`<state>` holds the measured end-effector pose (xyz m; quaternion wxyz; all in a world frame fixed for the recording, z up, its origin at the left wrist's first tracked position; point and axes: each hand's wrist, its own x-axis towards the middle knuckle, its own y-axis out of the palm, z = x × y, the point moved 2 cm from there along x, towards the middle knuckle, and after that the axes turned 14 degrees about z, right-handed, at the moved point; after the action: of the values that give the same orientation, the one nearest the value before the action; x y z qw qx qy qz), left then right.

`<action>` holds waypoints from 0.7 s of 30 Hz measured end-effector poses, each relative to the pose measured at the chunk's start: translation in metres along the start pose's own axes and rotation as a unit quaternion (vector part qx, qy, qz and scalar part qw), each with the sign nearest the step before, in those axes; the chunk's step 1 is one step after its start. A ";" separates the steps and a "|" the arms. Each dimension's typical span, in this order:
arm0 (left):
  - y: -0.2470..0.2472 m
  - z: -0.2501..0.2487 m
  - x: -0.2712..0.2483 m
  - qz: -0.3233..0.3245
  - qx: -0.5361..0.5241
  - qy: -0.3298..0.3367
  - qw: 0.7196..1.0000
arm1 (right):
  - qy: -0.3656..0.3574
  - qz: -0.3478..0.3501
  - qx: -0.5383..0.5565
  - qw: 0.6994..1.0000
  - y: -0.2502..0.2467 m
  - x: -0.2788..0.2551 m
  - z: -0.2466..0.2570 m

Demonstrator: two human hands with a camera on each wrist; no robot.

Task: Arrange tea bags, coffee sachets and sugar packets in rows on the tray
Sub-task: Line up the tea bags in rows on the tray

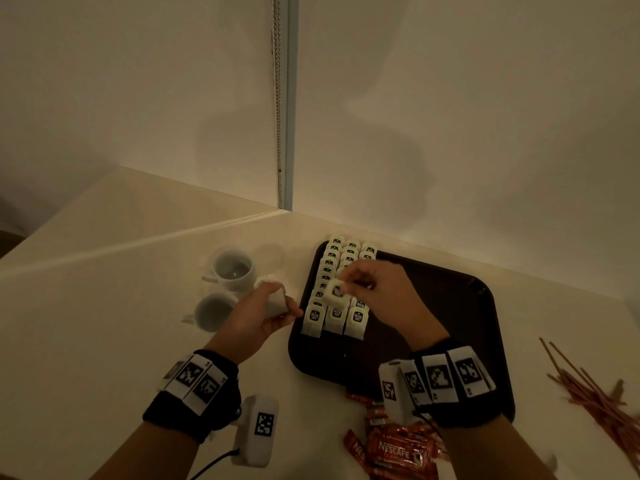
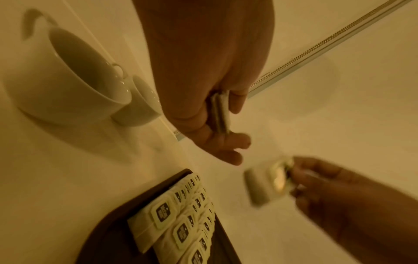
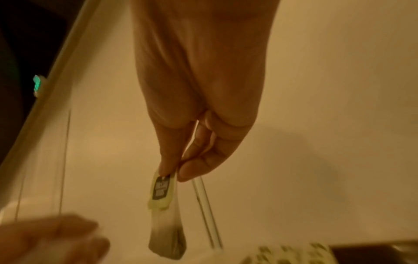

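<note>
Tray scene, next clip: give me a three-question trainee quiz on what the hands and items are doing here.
1. True or false: the right hand pinches a tea bag by its tag end.
2. What does the left hand hold? A) a cup B) a small stack of tea bags C) a coffee sachet
3. Fill in: the red coffee sachets lie ___ the tray.

Key: 1 true; 2 B; 3 off, on the table near its front edge.
</note>
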<state>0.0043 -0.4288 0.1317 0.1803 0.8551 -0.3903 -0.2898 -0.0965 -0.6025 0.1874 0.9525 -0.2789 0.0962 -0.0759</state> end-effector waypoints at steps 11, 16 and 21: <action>-0.011 -0.011 0.004 0.040 -0.028 0.002 0.999 | 0.153 0.106 -0.056 0.981 0.055 0.015 -0.094; -0.014 -0.009 0.005 0.019 -0.019 0.015 1.000 | 0.159 0.063 -0.070 0.983 0.056 0.027 -0.103; -0.015 -0.008 0.006 0.005 -0.038 0.027 0.999 | 0.161 0.047 -0.088 0.982 0.058 0.036 -0.109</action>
<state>0.0207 -0.4239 0.1274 0.2251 0.8531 -0.3783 -0.2800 -0.0808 -0.6175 0.0607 0.8987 -0.3409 0.2679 -0.0667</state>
